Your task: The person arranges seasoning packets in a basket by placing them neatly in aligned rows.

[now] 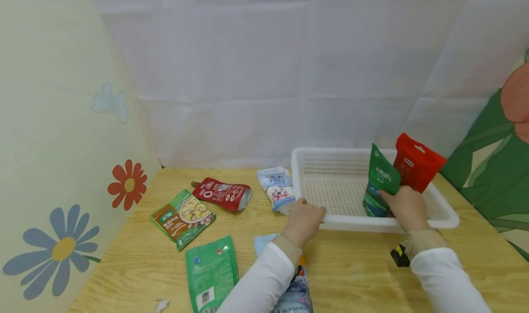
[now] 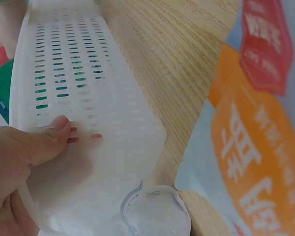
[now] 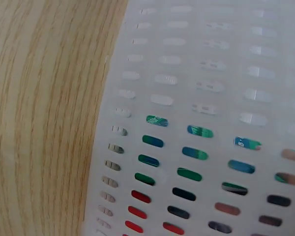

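Pale wood forms the surface [image 1: 351, 267], bearing a white perforated basket [image 1: 347, 223]. Inside, at its right end, a red packet [image 1: 417, 164] leans beside a green-and-blue packet [image 1: 382, 173]. Of the hands, the right hand [image 1: 407, 207] pinches the green-and-blue packet; the left hand [image 1: 302, 223] grips the basket's near-left rim, thumb outside.

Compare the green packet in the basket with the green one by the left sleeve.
The basket packet stands on end; the table packet lies flat. The right hand holds the basket packet; no hand holds the table packet. The basket packet shows blue lower down; the table packet shows a white label. Both are mainly green.
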`<state>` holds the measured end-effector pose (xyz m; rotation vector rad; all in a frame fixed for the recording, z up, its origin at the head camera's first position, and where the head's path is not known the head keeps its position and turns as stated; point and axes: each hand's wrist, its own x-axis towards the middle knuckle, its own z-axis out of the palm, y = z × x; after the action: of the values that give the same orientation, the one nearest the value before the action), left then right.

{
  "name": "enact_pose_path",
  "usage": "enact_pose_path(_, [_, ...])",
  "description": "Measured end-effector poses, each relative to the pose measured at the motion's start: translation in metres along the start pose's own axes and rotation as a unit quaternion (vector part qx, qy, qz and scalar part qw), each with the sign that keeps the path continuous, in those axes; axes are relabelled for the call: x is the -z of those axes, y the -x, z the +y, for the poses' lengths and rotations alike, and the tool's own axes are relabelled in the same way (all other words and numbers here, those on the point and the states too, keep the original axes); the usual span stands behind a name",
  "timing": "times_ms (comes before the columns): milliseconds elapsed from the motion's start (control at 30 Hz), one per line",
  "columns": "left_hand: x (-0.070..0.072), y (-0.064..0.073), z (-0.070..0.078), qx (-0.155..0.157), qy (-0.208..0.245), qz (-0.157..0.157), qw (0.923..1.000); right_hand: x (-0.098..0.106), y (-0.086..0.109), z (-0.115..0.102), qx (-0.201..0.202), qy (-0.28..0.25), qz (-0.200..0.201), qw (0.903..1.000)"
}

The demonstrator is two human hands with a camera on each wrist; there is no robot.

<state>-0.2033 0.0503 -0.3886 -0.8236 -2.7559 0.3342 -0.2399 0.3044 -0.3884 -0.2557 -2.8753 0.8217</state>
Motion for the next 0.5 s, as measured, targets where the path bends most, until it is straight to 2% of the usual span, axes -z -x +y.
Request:
enact_pose_path(100, [0.000, 0.000, 0.001, 0.002, -0.001, -0.006, 1.0000, -0.001, 0.001, 0.002, -0.001, -0.016, 0.024, 0.9996])
enact_pose_path(300, [-0.001, -0.001, 0.002, 0.000, 0.012, -0.008, 0.9999, 0.001, 0.004, 0.007, 0.004, -0.038, 0.038, 0.9985])
enact_pose_path(500, [-0.002, -0.002, 0.001, 0.002, 0.012, -0.003, 0.9999, 0.007, 0.011, 0.004, 0.052, -0.044, 0.074, 0.9949])
